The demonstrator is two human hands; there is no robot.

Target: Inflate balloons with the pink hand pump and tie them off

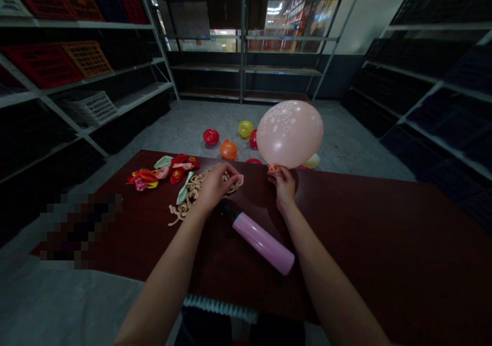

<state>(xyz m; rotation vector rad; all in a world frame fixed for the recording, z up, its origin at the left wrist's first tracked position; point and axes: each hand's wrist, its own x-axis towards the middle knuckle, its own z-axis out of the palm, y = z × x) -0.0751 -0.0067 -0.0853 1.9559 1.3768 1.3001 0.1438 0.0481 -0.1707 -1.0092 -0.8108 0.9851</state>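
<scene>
My right hand (283,186) pinches the neck of a large inflated pale pink balloon (291,133) with white print, its opening turned up toward me. My left hand (220,184) is over a heap of tan, cord-like loops (188,202), its fingers curled together; whether they hold one of the loops I cannot make out. A pink hand pump (263,242) with a black end lies between my forearms on the table. Beside the heap rests a mint-green uninflated balloon (184,189). Farther left is a pile of uninflated balloons (178,175), mostly red.
The dark brown table (384,233) spans the view. Beyond it, inflated red (211,137), orange (228,150) and yellow (245,128) balloons lie on the floor. Shelving with crates (88,59) lines the left; more racks stand behind and at right. A blurred patch (80,228) covers the table's left end.
</scene>
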